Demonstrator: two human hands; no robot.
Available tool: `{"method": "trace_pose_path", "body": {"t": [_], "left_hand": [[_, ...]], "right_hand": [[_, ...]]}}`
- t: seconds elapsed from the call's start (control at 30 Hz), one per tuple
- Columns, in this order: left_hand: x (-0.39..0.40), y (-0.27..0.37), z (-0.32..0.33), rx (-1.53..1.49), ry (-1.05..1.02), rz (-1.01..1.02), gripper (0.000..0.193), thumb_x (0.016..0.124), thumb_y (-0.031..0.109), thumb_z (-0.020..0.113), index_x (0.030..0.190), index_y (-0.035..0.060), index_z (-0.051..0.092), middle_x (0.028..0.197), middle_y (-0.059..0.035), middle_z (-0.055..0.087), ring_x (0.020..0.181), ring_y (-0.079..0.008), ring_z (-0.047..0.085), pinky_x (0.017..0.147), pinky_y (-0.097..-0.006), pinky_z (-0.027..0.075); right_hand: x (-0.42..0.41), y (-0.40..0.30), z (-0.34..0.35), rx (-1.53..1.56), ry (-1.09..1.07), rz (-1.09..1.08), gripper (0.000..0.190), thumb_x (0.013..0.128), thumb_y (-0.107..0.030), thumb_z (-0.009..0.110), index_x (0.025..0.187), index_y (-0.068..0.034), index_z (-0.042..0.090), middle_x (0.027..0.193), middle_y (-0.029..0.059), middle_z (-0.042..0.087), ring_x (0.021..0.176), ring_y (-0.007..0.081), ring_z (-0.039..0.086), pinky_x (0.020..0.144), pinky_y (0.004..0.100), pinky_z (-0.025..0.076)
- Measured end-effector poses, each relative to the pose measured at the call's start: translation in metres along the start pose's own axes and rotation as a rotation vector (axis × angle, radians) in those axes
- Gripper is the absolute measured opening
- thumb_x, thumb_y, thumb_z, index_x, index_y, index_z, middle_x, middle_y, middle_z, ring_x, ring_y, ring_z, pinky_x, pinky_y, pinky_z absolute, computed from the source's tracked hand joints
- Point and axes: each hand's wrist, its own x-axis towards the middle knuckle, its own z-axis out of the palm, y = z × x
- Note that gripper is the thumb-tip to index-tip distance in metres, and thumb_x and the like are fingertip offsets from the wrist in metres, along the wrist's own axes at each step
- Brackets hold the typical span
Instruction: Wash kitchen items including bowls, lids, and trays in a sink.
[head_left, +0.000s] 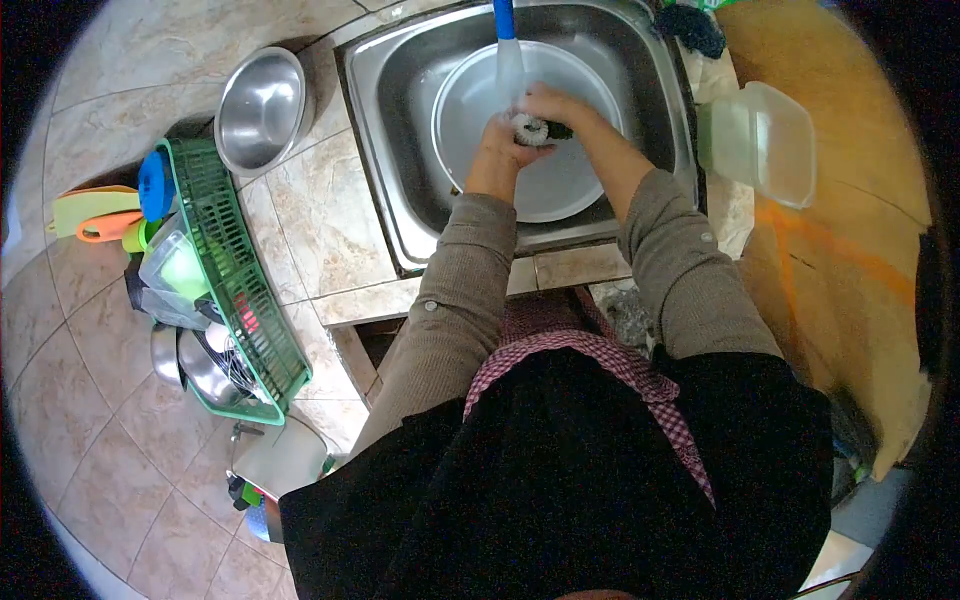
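Observation:
Both hands are together over a round pale basin (577, 187) that sits inside a stainless steel sink (409, 150). My left hand (500, 144) is curled around a small white, ridged, round object (531, 130). Over its far side, my right hand (553, 105) bends its fingers close to the left fingertips. Under the right palm, against the white object, is a dark item (559, 131), perhaps a scouring pad; its full shape is hidden. Water (509, 71) streams from a blue spout (504, 19) onto the hands and blurs the fingertips.
A steel bowl (259, 112) stands on the tiled counter left of the sink. Nearby, a green plastic basket (240, 277) holds several kitchen utensils and containers. To the right are a translucent plastic container (784, 146) and a dark scrubbing pad (690, 31) by the sink's corner.

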Motion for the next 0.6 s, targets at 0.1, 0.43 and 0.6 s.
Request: {"method": "trace_pose_path", "body": {"t": [0.1, 0.43, 0.6], "left_hand": [[0.0, 0.003, 0.002, -0.249, 0.032, -0.118, 0.047, 0.091, 0.042, 0.032, 0.124, 0.0107, 0.044, 0.118, -0.0102, 0.055, 0.112, -0.0319, 0.047, 0.098, -0.057, 0.029], [0.009, -0.025, -0.021, -0.857, -0.117, -0.135, 0.033, 0.09, 0.036, 0.037, 0.109, 0.0151, 0.053, 0.109, -0.0061, 0.059, 0.098, -0.0239, 0.058, 0.081, -0.0451, 0.049], [-0.008, -0.014, -0.009, -0.691, 0.006, -0.165, 0.03, 0.089, 0.034, 0.04, 0.103, 0.0126, 0.055, 0.101, -0.0059, 0.062, 0.09, -0.0218, 0.06, 0.076, -0.0423, 0.052]], "right_hand": [[-0.014, -0.024, 0.001, -0.224, 0.026, -0.215, 0.041, 0.067, -0.04, 0.064, 0.093, -0.008, 0.068, 0.095, 0.0163, 0.065, 0.085, 0.032, 0.063, 0.079, 0.0422, 0.048], [-0.047, -0.067, 0.016, -0.701, 0.065, -0.252, 0.032, 0.067, -0.029, 0.062, 0.091, -0.007, 0.066, 0.091, 0.016, 0.064, 0.087, 0.0312, 0.063, 0.077, 0.0419, 0.05], [-0.082, -0.059, 0.014, -0.669, 0.293, -0.383, 0.026, 0.072, -0.024, 0.057, 0.089, -0.006, 0.065, 0.089, 0.0166, 0.063, 0.086, 0.0344, 0.061, 0.077, 0.0416, 0.049]]}}
